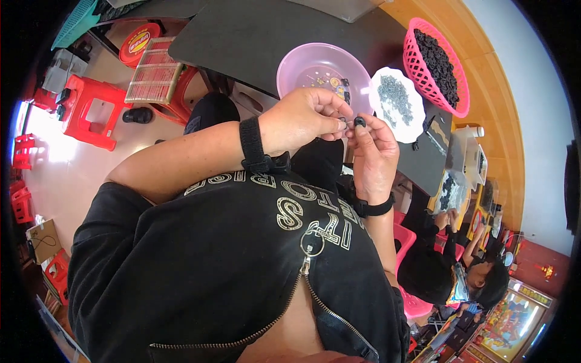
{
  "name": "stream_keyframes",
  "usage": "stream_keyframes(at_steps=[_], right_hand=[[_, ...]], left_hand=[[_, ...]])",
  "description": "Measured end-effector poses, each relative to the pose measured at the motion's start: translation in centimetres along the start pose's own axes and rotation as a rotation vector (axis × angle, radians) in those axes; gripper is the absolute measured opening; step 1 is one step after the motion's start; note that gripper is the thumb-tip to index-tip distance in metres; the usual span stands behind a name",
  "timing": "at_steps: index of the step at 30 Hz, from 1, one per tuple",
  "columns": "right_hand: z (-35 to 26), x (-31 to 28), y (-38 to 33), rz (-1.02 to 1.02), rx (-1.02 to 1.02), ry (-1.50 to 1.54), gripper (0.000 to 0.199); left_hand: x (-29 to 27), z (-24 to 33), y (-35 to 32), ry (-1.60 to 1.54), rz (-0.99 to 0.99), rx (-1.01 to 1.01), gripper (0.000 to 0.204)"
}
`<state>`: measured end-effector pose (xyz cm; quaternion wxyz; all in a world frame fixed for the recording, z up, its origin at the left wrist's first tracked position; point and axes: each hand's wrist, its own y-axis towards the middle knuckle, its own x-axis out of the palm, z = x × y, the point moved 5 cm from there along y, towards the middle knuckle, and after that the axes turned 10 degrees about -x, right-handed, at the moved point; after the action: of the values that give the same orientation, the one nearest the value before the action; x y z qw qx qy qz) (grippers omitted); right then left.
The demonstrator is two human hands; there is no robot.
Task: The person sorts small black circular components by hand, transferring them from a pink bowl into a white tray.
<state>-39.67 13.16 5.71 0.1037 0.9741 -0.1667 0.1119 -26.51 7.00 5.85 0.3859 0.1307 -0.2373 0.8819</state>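
Observation:
My hands meet in front of my chest, just short of the table edge. My right hand [373, 154] pinches a small rounded black part [361, 121] between thumb and fingers. Close beside it, my left hand [305, 118] is closed in a pinch at thumb and fingertips; what it holds is too small to name. Beyond the hands, a pink-purple basin [290, 63] holds a few small loose pieces. To its right is a white scalloped dish [387, 134] with many thin metal pieces [394, 100] in it.
A pink mesh basket [417, 66] full of black parts stands at the far right of the dark table [242, 42]. Red stools [91, 115] and a woven-top seat [154, 72] stand at left. People [478, 278] sit at the right, by plastic bins [463, 154].

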Motion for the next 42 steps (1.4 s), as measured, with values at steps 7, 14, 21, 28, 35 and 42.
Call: stream_keyframes(at_steps=[7, 14, 21, 28, 35, 42], right_hand=[[0.1, -0.7, 0.0, -0.016, -0.053, -0.142, 0.016], [0.0, -0.5, 0.0, -0.040, -0.073, -0.106, 0.013], [-0.1, -1.0, 0.2, -0.015, -0.081, -0.018, 0.015], [0.0, -1.0, 0.3, -0.030, -0.081, -0.004, 0.019], [0.1, -0.9, 0.4, -0.019, -0.068, 0.030, 0.020], [0.5, -0.9, 0.1, -0.080, -0.040, 0.031, 0.014]], left_hand=[[-0.4, 0.3, -0.2, 0.056, 0.048, 0.015, 0.020], [-0.3, 0.6, -0.4, 0.038, 0.041, 0.033, 0.020], [-0.5, 0.2, -0.2, 0.028, 0.043, 0.024, 0.020], [-0.6, 0.0, 0.0, 0.067, 0.061, 0.020, 0.017], [-0.6, -0.2, 0.3, 0.067, 0.022, -0.006, 0.010], [-0.4, 0.1, 0.0, 0.099, 0.035, -0.025, 0.009]])
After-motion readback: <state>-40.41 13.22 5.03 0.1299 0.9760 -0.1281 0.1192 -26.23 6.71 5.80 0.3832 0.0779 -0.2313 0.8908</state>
